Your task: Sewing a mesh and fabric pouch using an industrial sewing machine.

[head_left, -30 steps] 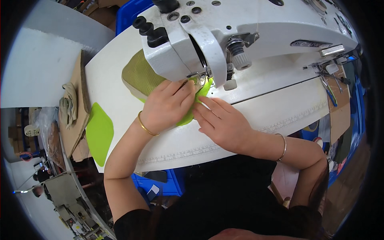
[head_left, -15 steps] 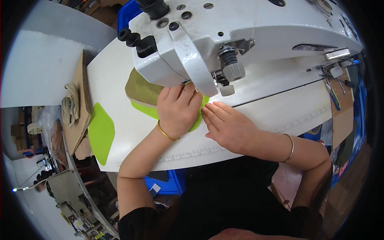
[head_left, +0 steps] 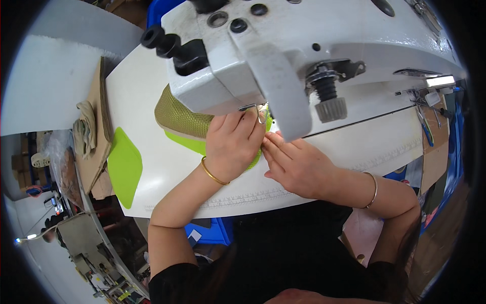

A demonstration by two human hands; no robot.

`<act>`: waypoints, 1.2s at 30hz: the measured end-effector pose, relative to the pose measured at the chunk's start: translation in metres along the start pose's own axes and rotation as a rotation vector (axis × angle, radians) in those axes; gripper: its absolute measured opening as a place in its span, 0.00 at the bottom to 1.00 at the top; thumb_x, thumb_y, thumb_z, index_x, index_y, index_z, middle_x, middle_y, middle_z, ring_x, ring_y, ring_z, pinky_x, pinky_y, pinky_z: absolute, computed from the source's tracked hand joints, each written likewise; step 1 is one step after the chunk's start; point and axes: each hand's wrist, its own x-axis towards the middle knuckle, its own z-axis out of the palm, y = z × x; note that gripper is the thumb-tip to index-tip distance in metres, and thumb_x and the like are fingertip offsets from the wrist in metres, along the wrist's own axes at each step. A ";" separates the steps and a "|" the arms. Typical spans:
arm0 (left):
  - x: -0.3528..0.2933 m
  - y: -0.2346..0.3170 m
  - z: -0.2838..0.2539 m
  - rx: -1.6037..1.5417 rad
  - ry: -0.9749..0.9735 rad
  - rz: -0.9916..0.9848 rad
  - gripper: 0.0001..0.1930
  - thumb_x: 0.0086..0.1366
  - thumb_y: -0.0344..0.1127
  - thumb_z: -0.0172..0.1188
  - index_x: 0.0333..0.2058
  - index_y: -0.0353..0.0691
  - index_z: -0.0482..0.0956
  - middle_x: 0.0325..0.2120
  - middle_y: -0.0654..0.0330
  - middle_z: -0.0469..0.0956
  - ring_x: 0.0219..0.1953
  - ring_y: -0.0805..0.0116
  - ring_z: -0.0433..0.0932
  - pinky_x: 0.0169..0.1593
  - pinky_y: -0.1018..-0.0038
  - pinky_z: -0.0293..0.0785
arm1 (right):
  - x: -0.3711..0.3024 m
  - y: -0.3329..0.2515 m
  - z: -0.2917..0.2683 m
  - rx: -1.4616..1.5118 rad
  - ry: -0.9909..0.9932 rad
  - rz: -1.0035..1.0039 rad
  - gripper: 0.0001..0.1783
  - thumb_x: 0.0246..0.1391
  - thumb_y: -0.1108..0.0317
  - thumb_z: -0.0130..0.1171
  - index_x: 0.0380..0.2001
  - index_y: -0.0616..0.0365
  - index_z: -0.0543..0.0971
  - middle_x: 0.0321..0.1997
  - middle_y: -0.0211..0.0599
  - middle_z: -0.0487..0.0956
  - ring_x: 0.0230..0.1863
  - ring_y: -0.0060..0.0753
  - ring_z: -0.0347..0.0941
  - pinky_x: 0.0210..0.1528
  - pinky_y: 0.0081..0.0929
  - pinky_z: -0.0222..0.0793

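Under the head of a white sewing machine (head_left: pixel 217 83) lies an olive mesh fabric piece (head_left: pixel 179 114) with a pale edge, over a lime-green layer (head_left: pixel 185 143). My left hand (head_left: pixel 235 139), a gold bangle at its wrist, is closed on the fabric close to the needle area, its fingers bent down and their tips partly hidden. My right hand (head_left: pixel 304 164) lies almost flat beside it. Its fingers are stretched out with the tips touching the fabric's right edge, and the thumb stands apart. The machine head covers the needle and the stitching spot.
A loose lime-green piece (head_left: pixel 124 167) rests at the table's left edge. Beyond it stand cardboard (head_left: pixel 98 126) and a folded beige glove or cloth (head_left: pixel 85 129). Pliers-like tools (head_left: pixel 425 126) lie at the right. A blue bin (head_left: pixel 212 230) sits below the front edge.
The machine head looks larger and nearer as the view has shifted. Both hands appear slightly further right in the picture, still at the fabric; their grip looks the same.
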 end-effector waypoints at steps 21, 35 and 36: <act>0.001 -0.013 -0.002 -0.149 -0.041 0.074 0.11 0.43 0.34 0.62 0.28 0.40 0.82 0.34 0.63 0.81 0.44 0.64 0.78 0.47 0.67 0.76 | 0.011 0.004 0.011 0.165 -0.043 -0.025 0.25 0.53 0.61 0.65 0.45 0.75 0.79 0.48 0.55 0.80 0.56 0.54 0.75 0.63 0.47 0.71; 0.007 -0.003 -0.007 -0.166 -0.115 0.013 0.10 0.45 0.34 0.61 0.28 0.37 0.82 0.31 0.61 0.79 0.42 0.61 0.78 0.47 0.67 0.74 | 0.007 0.006 0.013 0.167 0.008 -0.017 0.25 0.50 0.61 0.67 0.44 0.75 0.79 0.44 0.51 0.79 0.52 0.52 0.76 0.60 0.47 0.74; 0.007 -0.003 -0.005 -0.131 -0.105 0.018 0.10 0.45 0.34 0.61 0.28 0.37 0.82 0.31 0.61 0.79 0.42 0.61 0.78 0.47 0.67 0.74 | 0.007 0.006 0.013 0.166 0.007 -0.016 0.25 0.50 0.61 0.67 0.44 0.75 0.79 0.44 0.51 0.79 0.52 0.52 0.76 0.60 0.47 0.74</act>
